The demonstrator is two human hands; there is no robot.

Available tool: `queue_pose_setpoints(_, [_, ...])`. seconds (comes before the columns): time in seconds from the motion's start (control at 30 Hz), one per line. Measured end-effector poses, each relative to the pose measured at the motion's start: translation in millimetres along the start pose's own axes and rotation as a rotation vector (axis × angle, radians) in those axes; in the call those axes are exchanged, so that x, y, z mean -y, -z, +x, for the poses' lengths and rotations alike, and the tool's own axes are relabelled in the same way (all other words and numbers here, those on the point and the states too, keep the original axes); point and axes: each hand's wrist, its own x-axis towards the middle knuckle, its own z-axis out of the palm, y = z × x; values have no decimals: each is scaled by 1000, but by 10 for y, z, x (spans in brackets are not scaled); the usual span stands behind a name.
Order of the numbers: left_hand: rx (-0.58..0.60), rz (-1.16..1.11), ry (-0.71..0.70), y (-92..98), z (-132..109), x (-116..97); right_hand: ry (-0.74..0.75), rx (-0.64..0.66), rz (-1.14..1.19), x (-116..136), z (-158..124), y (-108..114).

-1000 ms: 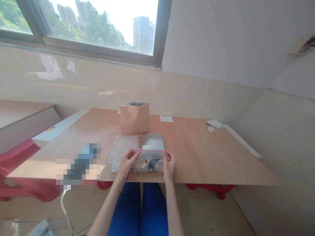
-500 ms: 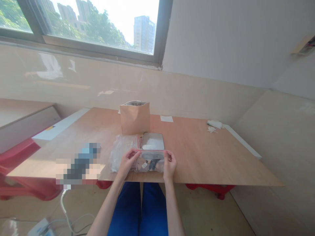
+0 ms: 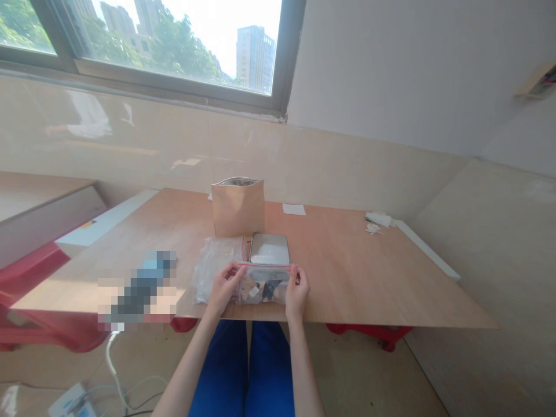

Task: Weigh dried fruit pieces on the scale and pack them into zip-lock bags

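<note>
Lower centre: my left hand (image 3: 223, 288), right hand (image 3: 297, 291) pinch top corners of clear red-sealed plastic zip bag (image 3: 263, 288). I judge it light, limp, slippery; grip at seal.

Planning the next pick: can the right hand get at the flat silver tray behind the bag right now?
Probably yes: the silver tray lies just behind the clear bag, nothing between, but the right hand is pinching the bag's edge.

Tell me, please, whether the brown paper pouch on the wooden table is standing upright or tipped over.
Upright: the brown paper pouch stands on its base on the wooden table, with its mouth facing up.
</note>
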Motion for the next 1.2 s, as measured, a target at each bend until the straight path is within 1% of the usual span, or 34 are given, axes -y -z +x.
queue_pose_setpoints(0.1, [-30, 33, -6, 3, -3, 29, 11, -5, -5, 2, -10, -10])
queue_pose_setpoints(0.2, [-69, 35, -20, 11, -15, 21, 8, 44, 30, 10, -20, -8])
queue_pose_setpoints(0.27, [-56, 6, -19, 15, -26, -9, -10, 84, 74, 18, -27, 6])
queue_pose_setpoints(0.37, [-16, -54, 3, 23, -33, -55, -22, 185, 137, 29, -41, 43])
queue_pose_setpoints(0.47, [-45, -82, 19, 35, -29, -71, 27, 309, 164, 32, -52, 78])
queue_pose_setpoints(0.53, [-55, -88, 24, 40, -26, -71, 59, 346, 165, 27, -54, 87])
queue_pose_setpoints(0.6, [-37, -106, 30, 37, -28, -74, 63, 349, 165, 18, -52, 86])
queue_pose_setpoints(0.77, [48, -108, 27, 9, -51, -106, 28, 303, 162, 4, -44, 65])
queue_pose_setpoints(0.93, [30, -87, 21, 6, -51, -111, 10, 286, 167, 34, -43, 62])
queue_pose_setpoints(1.1, [57, -98, 37, 23, -40, -79, -18, 292, 184, 92, -47, 74])
queue_pose_setpoints(1.2, [46, -92, 46, 32, -38, -66, -29, 289, 186, 107, -48, 79])
